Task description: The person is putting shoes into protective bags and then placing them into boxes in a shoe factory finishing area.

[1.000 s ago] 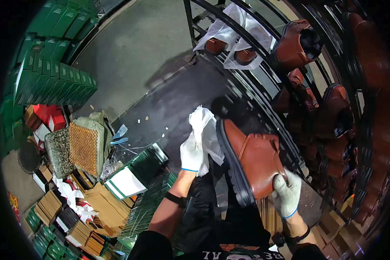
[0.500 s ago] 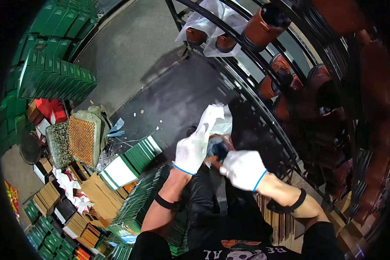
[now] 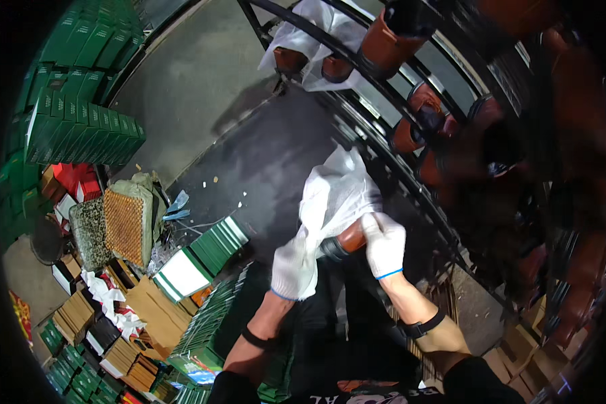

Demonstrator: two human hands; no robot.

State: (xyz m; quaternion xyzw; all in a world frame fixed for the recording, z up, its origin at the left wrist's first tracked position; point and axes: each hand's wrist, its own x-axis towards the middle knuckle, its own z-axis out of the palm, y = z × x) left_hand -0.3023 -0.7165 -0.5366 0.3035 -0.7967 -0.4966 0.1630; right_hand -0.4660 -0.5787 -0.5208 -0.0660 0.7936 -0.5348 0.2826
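Note:
A brown leather boot (image 3: pixel 351 238) is in front of me, mostly covered by a thin white translucent bag (image 3: pixel 335 192). Only a strip of brown leather and dark sole-like edge shows below the bag. My left hand (image 3: pixel 293 268), in a white knit glove, is closed on the bag's near left edge. On the other side, my right hand (image 3: pixel 386 246), gloved the same way, pinches the bag's rim against the boot, thumb uppermost. The left fingertips are partly hidden by the plastic.
A black metal rack (image 3: pixel 357 50) with brown boots and shoes rises on the right. Stacked green boxes (image 3: pixel 81 124) fill the far left. Nearer left are a beaded seat cushion (image 3: pixel 126 225), flattened brown cardboard (image 3: pixel 156 311) and an opened green-and-white box (image 3: pixel 182 275).
The bag has come down over the boot, hiding its opening. My right hand has moved from the boot's opening to the bag's right edge; my left hand has shifted slightly lower.

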